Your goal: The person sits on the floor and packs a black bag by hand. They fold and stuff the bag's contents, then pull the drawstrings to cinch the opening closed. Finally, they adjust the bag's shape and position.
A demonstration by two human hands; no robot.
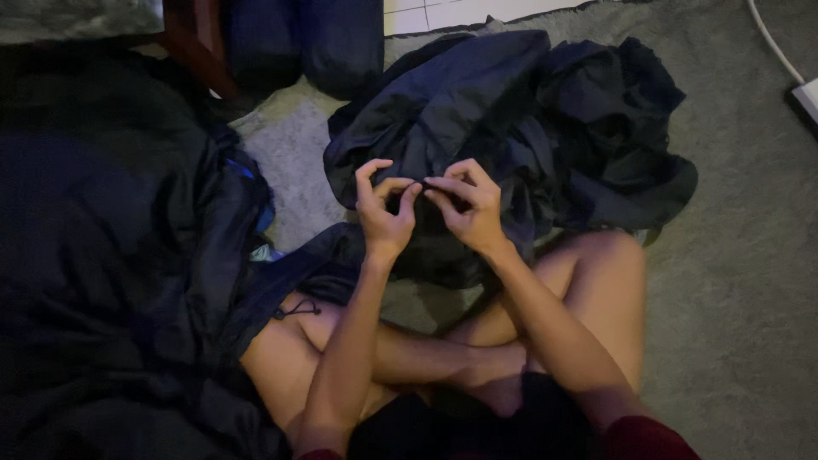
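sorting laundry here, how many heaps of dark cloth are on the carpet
2: one heap lies ahead, where the left hand and right hand pinch its near edge; a bigger heap is on the left. More may lie out of view.

Dim home room, floor level. Grey-green pile carpet (733,281) is covering the floor, white floor tiles (443,12) showing at its far edge. Crumpled dark navy fabric garments (511,119) are lying around; a white cable (771,38) is trailing across.
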